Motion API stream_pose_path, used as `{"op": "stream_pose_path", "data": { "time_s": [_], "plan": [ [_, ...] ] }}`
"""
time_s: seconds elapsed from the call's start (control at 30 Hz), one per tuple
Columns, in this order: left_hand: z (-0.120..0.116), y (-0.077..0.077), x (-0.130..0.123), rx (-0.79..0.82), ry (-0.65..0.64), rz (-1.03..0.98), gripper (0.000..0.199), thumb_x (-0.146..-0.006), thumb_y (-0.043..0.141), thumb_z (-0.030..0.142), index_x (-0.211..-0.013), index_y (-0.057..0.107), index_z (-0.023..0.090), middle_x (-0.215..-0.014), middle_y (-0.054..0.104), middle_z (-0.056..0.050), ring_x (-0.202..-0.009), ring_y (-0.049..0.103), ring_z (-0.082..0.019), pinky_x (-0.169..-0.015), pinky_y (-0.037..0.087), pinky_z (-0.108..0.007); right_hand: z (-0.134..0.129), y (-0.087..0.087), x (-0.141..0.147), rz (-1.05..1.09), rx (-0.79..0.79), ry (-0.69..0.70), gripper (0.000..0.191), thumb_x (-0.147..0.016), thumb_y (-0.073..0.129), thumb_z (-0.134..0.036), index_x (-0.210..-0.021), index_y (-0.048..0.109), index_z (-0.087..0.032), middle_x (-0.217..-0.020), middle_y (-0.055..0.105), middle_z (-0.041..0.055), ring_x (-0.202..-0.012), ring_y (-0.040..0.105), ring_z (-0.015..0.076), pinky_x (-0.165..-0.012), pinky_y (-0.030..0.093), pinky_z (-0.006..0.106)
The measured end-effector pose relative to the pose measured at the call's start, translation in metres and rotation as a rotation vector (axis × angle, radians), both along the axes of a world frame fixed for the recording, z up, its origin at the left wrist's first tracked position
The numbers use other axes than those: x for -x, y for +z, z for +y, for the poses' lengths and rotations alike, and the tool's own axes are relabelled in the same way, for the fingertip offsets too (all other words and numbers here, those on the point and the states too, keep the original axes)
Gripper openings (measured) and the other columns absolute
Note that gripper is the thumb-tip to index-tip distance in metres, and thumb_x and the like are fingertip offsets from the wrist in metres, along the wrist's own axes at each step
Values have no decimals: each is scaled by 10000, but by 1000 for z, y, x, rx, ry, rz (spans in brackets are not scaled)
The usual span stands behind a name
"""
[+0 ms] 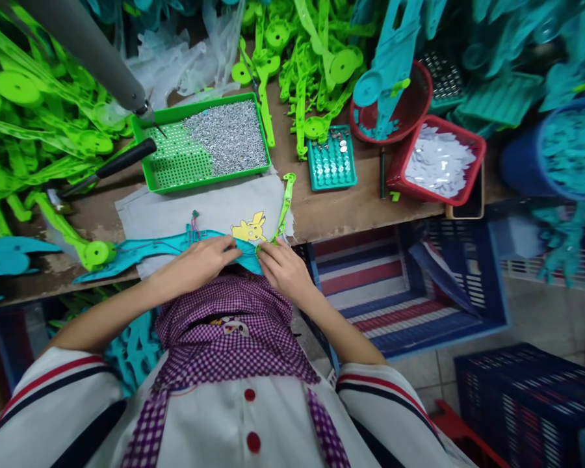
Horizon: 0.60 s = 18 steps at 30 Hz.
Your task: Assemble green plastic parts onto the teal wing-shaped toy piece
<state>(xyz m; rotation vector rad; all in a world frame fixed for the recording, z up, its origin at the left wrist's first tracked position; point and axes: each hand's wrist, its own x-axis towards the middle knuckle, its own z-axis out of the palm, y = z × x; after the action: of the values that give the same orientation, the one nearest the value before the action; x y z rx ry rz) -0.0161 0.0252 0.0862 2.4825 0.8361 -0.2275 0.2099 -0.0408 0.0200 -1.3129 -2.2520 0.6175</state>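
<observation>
Teal part [149, 250] lies lengthwise along the near edge of the surface [338, 216], partly over grey cloth [163, 211]. Left hand [202, 263]: fingers bent over the part's right portion, closed on it; I cannot see the thumb. Right hand [285, 268]: fingertips together, clamped on the lower end of the green strip [285, 205], where strip and teal part meet. Hands near each other, not touching.

Thin wires [190, 233] rise from the teal part to a small connector [195, 214]. Just beyond the part I note a yellow cartoon figure [248, 229] on the cloth.

Beyond the cloth: green tray [168, 184], small metal pieces [234, 133] heaped mostly in its right half. Black-handled tool [127, 159] to its left, handle end at the tray. To its right, teal tray [333, 184]; farther right, red basket [400, 170] holding white pieces [439, 159].
</observation>
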Motion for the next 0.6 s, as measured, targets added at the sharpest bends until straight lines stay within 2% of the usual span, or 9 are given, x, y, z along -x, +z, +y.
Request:
{"op": "stream_pose_path", "data": {
  "time_s": [0.23,0.47,0.6],
  "plan": [
    [18,3,0,-12,-95,30,275,-961,428,212,-1086,671,175,-1003,642,-91,-808,629,-163,-707,504,-277,4,5,1,-114,-44,34,286,-962,441,-228,-1100,689,-198,-1212,697,94,-1065,663,208,-1059,515,452],
    [52,6,-12,95,-265,41,256,-912,470,131,-996,700,206,-972,632,-70,-813,604,-162,-761,461,-277,3,7,3,-80,-1,9,288,-963,436,-226,-1104,684,-191,-1220,695,109,-1073,657,219,-1076,495,459],
    [61,4,-16,137,-355,7,288,-910,444,103,-979,703,208,-980,636,-78,-899,597,-183,-802,446,-284,3,8,3,-83,-26,8,283,-962,441,-227,-1097,684,-174,-1206,698,116,-1068,659,216,-1077,493,437]
  ]
}}
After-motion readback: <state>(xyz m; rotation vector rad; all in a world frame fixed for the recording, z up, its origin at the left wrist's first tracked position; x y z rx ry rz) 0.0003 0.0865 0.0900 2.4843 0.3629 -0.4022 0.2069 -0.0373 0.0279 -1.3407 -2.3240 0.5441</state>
